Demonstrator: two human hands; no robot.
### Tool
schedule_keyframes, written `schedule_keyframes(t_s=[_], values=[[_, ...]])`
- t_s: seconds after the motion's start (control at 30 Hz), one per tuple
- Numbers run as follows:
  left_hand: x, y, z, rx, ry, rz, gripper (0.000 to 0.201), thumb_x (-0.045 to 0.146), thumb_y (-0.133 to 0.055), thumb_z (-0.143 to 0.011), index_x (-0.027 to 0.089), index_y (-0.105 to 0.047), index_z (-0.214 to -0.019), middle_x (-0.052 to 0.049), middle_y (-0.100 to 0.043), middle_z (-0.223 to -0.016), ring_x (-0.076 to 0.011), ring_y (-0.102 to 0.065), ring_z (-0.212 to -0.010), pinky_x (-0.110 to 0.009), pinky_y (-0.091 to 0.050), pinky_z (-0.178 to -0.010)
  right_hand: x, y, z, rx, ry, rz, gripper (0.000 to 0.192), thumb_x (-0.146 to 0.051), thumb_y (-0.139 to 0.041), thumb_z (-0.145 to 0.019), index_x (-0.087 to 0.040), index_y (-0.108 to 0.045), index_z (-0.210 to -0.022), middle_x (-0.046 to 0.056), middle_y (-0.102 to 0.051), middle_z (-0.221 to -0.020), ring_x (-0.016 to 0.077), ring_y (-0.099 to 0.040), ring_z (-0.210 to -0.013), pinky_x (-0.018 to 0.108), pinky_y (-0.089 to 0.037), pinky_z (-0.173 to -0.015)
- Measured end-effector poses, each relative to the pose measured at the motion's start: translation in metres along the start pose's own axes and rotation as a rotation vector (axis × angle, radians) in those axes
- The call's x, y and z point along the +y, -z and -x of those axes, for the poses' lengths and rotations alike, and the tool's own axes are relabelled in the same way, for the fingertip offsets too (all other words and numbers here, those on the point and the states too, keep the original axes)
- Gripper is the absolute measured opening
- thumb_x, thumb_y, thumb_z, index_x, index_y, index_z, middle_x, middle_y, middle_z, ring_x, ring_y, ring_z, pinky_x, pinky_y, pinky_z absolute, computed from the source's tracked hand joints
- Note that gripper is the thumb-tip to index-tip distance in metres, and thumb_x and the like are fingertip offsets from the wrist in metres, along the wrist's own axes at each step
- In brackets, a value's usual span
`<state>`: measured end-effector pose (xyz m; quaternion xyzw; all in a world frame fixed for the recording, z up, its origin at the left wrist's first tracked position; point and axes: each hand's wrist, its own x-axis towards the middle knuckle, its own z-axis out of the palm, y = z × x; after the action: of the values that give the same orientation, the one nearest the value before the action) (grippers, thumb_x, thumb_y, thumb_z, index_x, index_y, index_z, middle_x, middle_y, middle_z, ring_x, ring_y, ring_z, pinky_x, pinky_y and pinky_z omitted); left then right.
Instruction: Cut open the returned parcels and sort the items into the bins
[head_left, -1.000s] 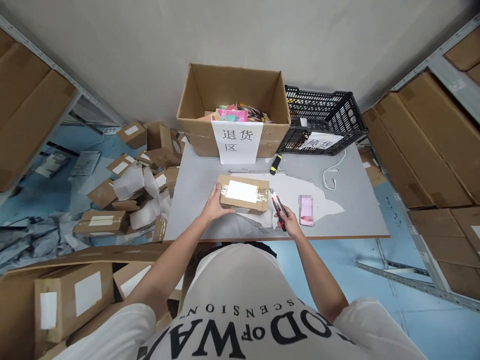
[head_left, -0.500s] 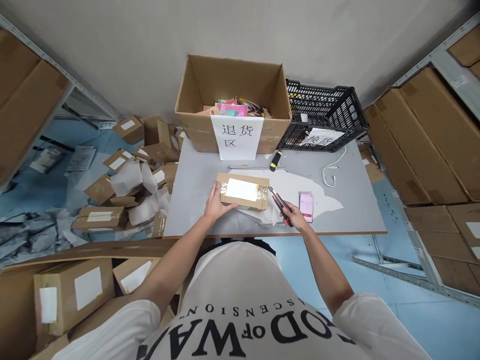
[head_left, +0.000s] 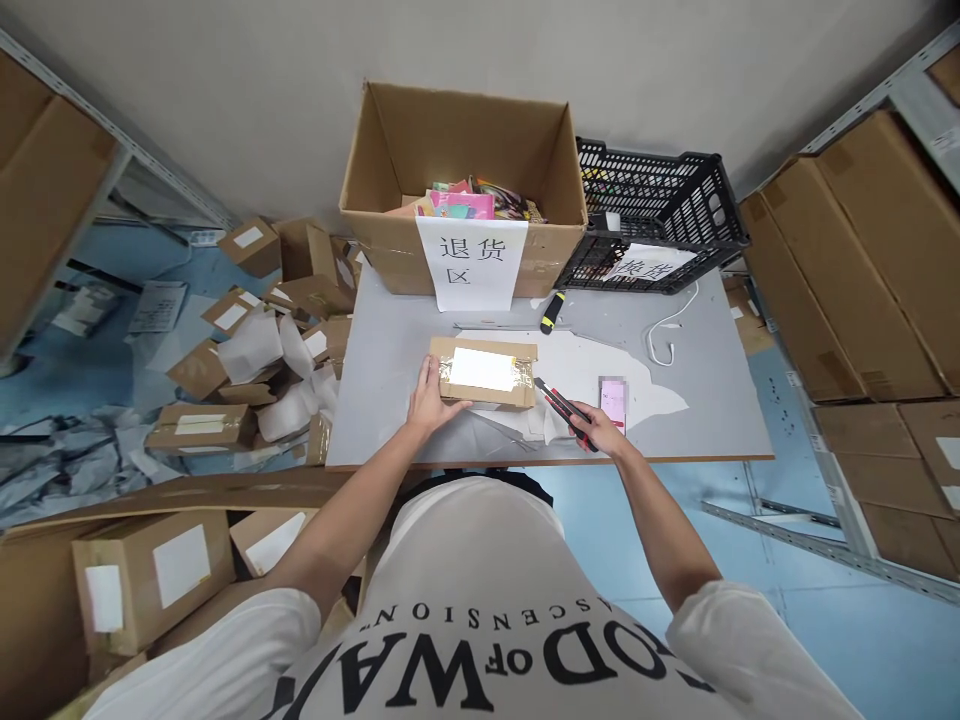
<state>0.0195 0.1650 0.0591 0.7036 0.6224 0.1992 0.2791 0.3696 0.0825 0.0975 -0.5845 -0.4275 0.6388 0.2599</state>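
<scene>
The taped parcel is set on the grey table, its white label turned upward. Its left end is gripped by the left hand, with the fingers laid against that end and the thumb stretched along the near side. To the right of the parcel, a red-and-black utility knife is held in the closed right hand. The knife is slanted, its tip pointed at the parcel's right end (whether the two are touching cannot be told). Farther right of the parcel, a phone is seen just beside the right hand, its lower part partly covered. Beyond the parcel, a black-and-yellow tool is laid near a large open carton, in which colourful packets are heaped and on whose front a paper sign is fixed. A black plastic crate is placed beyond the parcel and to its right, with a white cable left curled in front of it. Well to the left of the parcel, small cartons are strewn over the floor.
</scene>
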Motion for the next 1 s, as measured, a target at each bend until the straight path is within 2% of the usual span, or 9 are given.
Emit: schedule_keyframes(t_s=[0.2, 0.37, 0.47, 0.63, 0.73, 0.87, 0.93, 1.0], values=[[0.002, -0.001, 0.000, 0.019, 0.025, -0.007, 0.116, 0.064, -0.069, -0.060, 0.015, -0.008, -0.147, -0.019, -0.016, -0.151, -0.0359, -0.023, -0.137, -0.048, -0.037, -0.103, -0.001, -0.002, -0.007, 0.021, 0.017, -0.065, 0.063, -0.052, -0.058, -0.078, -0.020, -0.046, -0.130, -0.004, -0.055, -0.063, 0.0068, -0.043, -0.034, 0.020, -0.032, -0.031], [0.002, -0.003, 0.000, 0.013, 0.037, -0.026, 0.116, 0.063, -0.069, -0.060, 0.016, -0.009, -0.147, -0.018, -0.017, -0.151, -0.0364, -0.025, -0.136, -0.047, -0.038, -0.102, 0.003, 0.001, 0.005, -0.076, -0.063, -0.004, 0.061, -0.053, -0.058, -0.078, -0.020, -0.049, -0.129, -0.005, -0.054, -0.059, 0.0065, -0.044, -0.035, 0.019, -0.031, -0.032], [0.000, -0.003, -0.001, 0.014, 0.028, -0.035, 0.117, 0.064, -0.069, -0.059, 0.017, -0.008, -0.147, -0.018, -0.016, -0.152, -0.0355, -0.025, -0.136, -0.046, -0.039, -0.102, 0.006, 0.003, 0.008, -0.047, -0.064, 0.022, 0.064, -0.054, -0.058, -0.078, -0.020, -0.048, -0.131, -0.006, -0.051, -0.057, 0.0069, -0.044, -0.035, 0.019, -0.031, -0.032], [-0.003, -0.001, 0.002, 0.005, 0.002, -0.032, 0.121, 0.066, -0.069, -0.058, 0.019, -0.005, -0.148, -0.017, -0.013, -0.153, -0.0350, -0.027, -0.136, -0.045, -0.039, -0.101, 0.002, 0.010, 0.008, -0.003, -0.062, 0.092, 0.066, -0.054, -0.058, -0.077, -0.020, -0.047, -0.133, -0.004, -0.055, -0.060, 0.0071, -0.044, -0.036, 0.020, -0.034, -0.034], [0.001, -0.001, 0.006, -0.009, 0.007, -0.050, 0.120, 0.066, -0.069, -0.058, 0.021, -0.005, -0.148, -0.016, -0.009, -0.154, -0.0366, -0.032, -0.133, -0.043, -0.043, -0.096, -0.008, 0.025, 0.011, -0.034, -0.066, 0.155, 0.060, -0.051, -0.060, -0.077, -0.020, -0.053, -0.128, -0.003, -0.057, -0.062, 0.0071, -0.044, -0.036, 0.021, -0.035, -0.036], [0.011, -0.002, 0.008, -0.033, 0.034, -0.072, 0.115, 0.066, -0.066, -0.061, 0.020, -0.007, -0.148, -0.016, -0.007, -0.154, -0.0383, -0.041, -0.127, -0.043, -0.046, -0.092, -0.021, 0.062, 0.025, -0.069, -0.177, 0.214, 0.052, -0.048, -0.062, -0.074, -0.017, -0.061, -0.115, 0.001, -0.061, -0.064, 0.0085, -0.045, -0.035, 0.023, -0.032, -0.034], [0.015, -0.002, 0.007, -0.010, 0.033, -0.076, 0.111, 0.066, -0.064, -0.065, 0.018, -0.008, -0.148, -0.018, -0.007, -0.154, -0.0389, -0.036, -0.130, -0.047, -0.042, -0.096, -0.028, 0.082, 0.033, -0.023, -0.208, 0.251, 0.050, -0.048, -0.062, -0.073, -0.016, -0.063, -0.112, 0.003, -0.061, -0.064, 0.0093, -0.045, -0.035, 0.023, -0.031, -0.032], [0.019, -0.001, 0.008, 0.032, -0.002, -0.094, 0.108, 0.064, -0.063, -0.067, 0.016, -0.010, -0.148, -0.019, -0.007, -0.154, -0.0393, -0.023, -0.136, -0.053, -0.031, -0.104, -0.037, 0.092, 0.034, 0.061, -0.147, 0.303, 0.052, -0.048, -0.061, -0.075, -0.017, -0.060, -0.117, 0.002, -0.061, -0.063, 0.0096, -0.044, -0.036, 0.024, -0.033, -0.033]])
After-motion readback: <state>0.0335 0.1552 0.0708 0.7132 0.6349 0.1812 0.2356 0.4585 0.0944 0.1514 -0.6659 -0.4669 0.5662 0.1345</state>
